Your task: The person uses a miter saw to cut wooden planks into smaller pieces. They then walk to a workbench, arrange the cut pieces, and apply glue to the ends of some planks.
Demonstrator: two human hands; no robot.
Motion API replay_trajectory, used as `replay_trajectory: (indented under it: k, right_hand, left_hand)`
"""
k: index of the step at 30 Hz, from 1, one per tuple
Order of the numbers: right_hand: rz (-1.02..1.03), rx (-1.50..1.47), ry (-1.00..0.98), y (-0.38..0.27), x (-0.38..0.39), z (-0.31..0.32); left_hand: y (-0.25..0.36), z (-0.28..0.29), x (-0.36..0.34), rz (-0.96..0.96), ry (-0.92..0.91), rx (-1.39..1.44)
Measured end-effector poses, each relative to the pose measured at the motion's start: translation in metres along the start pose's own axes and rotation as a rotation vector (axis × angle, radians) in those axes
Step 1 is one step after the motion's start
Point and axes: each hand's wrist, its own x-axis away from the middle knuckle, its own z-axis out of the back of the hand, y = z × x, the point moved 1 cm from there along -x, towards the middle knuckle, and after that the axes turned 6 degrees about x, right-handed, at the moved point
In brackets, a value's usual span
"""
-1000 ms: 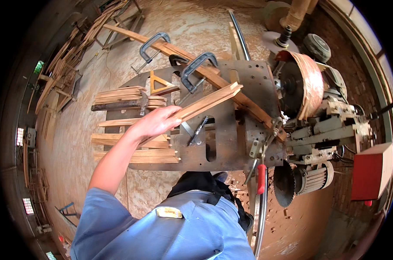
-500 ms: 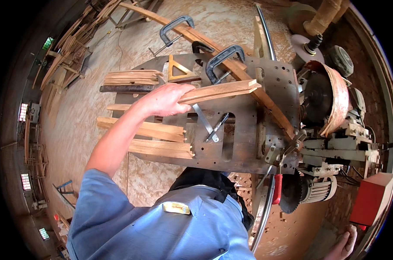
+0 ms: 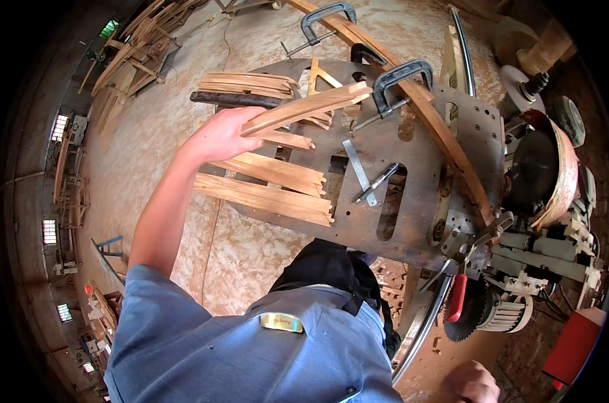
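Where the left hand [image 3: 224, 134] grips wooden strips [image 3: 310, 109], one end is hidden.

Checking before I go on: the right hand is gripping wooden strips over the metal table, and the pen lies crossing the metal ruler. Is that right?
Not quite: the hand is wrong. The head view shows the left hand gripping the wooden strips over the metal table; the pen does lie crossing the metal ruler.
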Motion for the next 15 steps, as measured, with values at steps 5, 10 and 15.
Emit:
replay_trajectory:
  k: [5, 10, 15]
  right_hand:
    - [-0.291, 0.258, -0.266, 0.048, 0.017, -0.040]
    - [-0.546, 0.337, -0.316, 0.080, 0.020, -0.095]
    - [-0.474, 0.440, -0.403, 0.105, 0.004, -0.173]
  left_hand:
    - [-0.022, 0.011, 0.020, 0.164, -0.018, -0.084]
    - [-0.055, -0.001, 0.033, 0.170, -0.047, 0.177]
    - [-0.100, 0.011, 0.044, 0.057, -0.096, 0.163]
